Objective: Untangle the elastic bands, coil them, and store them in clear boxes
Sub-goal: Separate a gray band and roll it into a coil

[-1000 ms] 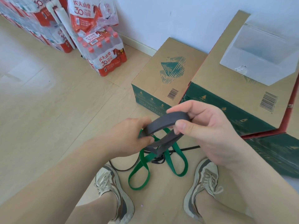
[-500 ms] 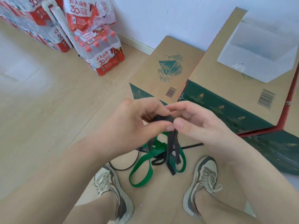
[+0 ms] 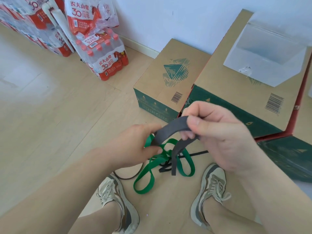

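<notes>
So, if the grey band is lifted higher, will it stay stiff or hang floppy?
Probably floppy: the grey band arches between the left hand and right hand, and its free part hangs straight down. Likely light, since a finger pinch carries it. It may drag the green band, as the two seem to cross below.

Pale wooden floor point(image 3: 50, 107) meets a plain white wall point(image 3: 185, 22) with a white skirting board point(image 3: 140, 48). Shrink-wrapped packs of bottled water point(image 3: 104, 53) stand at left; two cardboard boxes point(image 3: 165, 78) sit by the wall at right.
</notes>
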